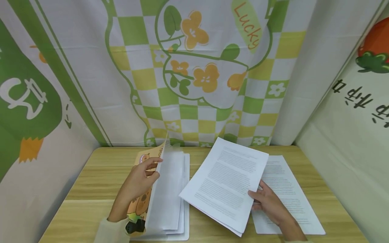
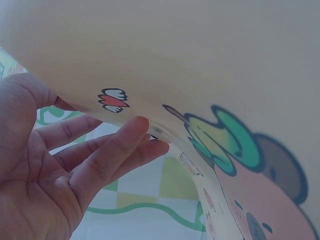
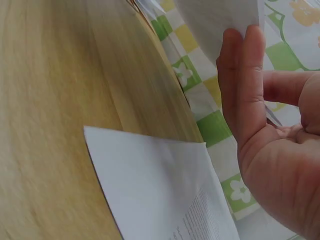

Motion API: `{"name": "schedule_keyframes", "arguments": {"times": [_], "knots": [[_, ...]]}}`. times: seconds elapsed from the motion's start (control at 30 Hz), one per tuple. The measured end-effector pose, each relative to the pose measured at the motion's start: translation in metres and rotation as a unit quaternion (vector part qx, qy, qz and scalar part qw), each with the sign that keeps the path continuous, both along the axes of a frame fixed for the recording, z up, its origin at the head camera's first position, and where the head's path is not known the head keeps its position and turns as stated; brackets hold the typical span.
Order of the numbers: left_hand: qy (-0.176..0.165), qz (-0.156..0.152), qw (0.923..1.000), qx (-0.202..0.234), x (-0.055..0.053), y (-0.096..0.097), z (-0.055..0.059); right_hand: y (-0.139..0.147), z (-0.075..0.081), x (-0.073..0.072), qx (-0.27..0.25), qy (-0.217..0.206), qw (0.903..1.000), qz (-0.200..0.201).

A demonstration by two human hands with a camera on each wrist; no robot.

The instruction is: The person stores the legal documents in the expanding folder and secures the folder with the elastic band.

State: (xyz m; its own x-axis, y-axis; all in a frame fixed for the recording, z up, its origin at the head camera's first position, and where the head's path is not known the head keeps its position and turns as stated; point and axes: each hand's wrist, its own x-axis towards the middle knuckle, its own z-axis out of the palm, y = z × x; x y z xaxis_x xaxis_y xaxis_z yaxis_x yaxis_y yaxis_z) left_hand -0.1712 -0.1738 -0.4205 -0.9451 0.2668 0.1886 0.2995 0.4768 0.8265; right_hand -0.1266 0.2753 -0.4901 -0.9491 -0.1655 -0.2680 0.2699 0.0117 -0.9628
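My left hand (image 1: 142,179) holds the raised cover (image 1: 143,204) of a document folder, a tan cover printed with cartoon animals, between thumb and fingers. In the left wrist view the cover (image 2: 150,55) bends past the fingertips. Inside the folder lie white sheets under clear plastic (image 1: 167,195). My right hand (image 1: 268,202) pinches a small stack of printed paper (image 1: 229,182) by its right edge, tilted above the table beside the folder. The right wrist view shows part of that paper (image 3: 220,20) at the fingertips.
Another printed sheet or stack (image 1: 285,195) lies on the wooden table (image 1: 97,168) at the right, partly under the held paper. A patterned curtain (image 1: 197,114) hangs along the table's back edge, with fabric walls at both sides.
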Motion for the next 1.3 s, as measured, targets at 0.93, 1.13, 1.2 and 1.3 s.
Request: {"name": "schedule_keyframes", "arguments": {"times": [0.93, 1.13, 1.2, 1.3], "knots": [[-0.010, 0.006, 0.9999, 0.000, 0.002, 0.002, 0.000, -0.038, -0.003, 0.010, -0.046, 0.042, 0.9924, 0.107], [-0.013, 0.007, 0.9999, -0.002, 0.002, 0.002, 0.001, -0.045, -0.003, 0.007, -0.051, 0.053, 0.9896, 0.123], [-0.013, 0.006, 0.9999, -0.001, 0.002, 0.002, 0.001, -0.048, -0.003, 0.006, -0.050, 0.061, 0.9885, 0.129], [-0.012, 0.005, 0.9999, 0.000, 0.002, 0.002, 0.002, -0.051, -0.002, 0.004, -0.046, 0.069, 0.9872, 0.136]]}}
